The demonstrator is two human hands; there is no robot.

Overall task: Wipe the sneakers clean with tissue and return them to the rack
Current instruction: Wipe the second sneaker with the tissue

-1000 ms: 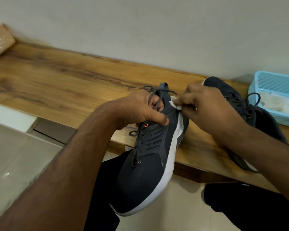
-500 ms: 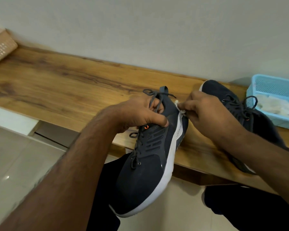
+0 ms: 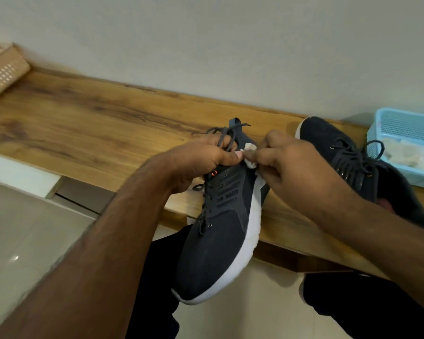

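Since the earlier frame the right hand [image 3: 294, 167] has slid the tissue [image 3: 251, 160] a little toward the left hand's thumb, now just beside it, up at the heel collar. Head view: left hand [image 3: 206, 162] grips the held sneaker [image 3: 220, 228] at the collar, fingers curled round the laces, toe pointing down toward the floor. Right hand pinches the crumpled white tissue against the sneaker's heel edge near the white sole. Second sneaker [image 3: 348, 162] lies on the wooden tabletop [image 3: 96, 128], just behind the right forearm. Blue basket [image 3: 402, 128] with white tissues sits at the right edge, beside that sneaker. Woven basket [image 3: 3, 69] at far left.
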